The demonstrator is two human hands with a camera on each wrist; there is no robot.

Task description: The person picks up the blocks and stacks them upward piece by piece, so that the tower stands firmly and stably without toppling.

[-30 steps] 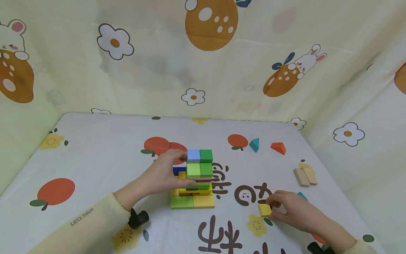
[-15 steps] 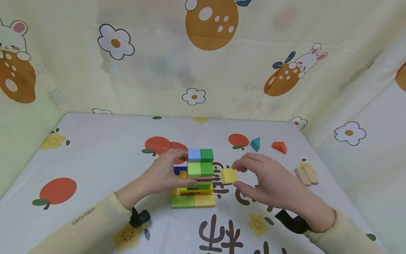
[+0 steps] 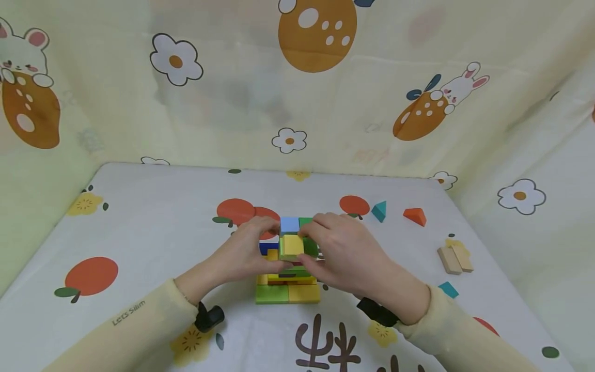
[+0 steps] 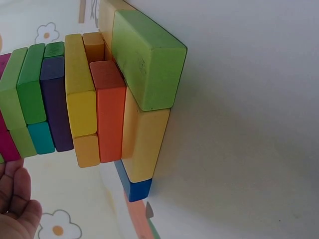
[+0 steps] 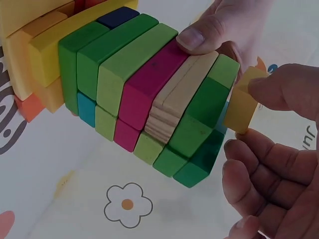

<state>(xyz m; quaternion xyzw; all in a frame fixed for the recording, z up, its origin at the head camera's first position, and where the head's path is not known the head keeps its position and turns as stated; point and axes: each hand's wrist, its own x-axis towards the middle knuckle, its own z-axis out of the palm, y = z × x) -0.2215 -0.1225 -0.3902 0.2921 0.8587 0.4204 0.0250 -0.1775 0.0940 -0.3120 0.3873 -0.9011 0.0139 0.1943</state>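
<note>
A tower of coloured wooden blocks (image 3: 288, 294) stands mid-table, with a green and a yellow block at its front base. My left hand (image 3: 239, 253) holds the tower's upper part from the left; its thumb lies along the magenta layer in the right wrist view. Between thumb and fingers, my right hand (image 3: 348, 253) pinches a small yellow block (image 5: 241, 107) right at the tower's top layer. In the head view this block overlaps a light green one. A light blue block (image 3: 290, 225) shows behind it. The left wrist view shows the tower's lower layers (image 4: 109, 109).
To the right lie two plain wood blocks (image 3: 455, 259) and a teal piece (image 3: 448, 289). Farther back are a teal triangular block (image 3: 379, 212) and an orange block (image 3: 415, 216). A patterned curtain (image 3: 232, 113) hangs behind the table.
My right hand has picked the yellow block up from the table at right and carried it left to the tower's top. My left hand stays on the tower.
</note>
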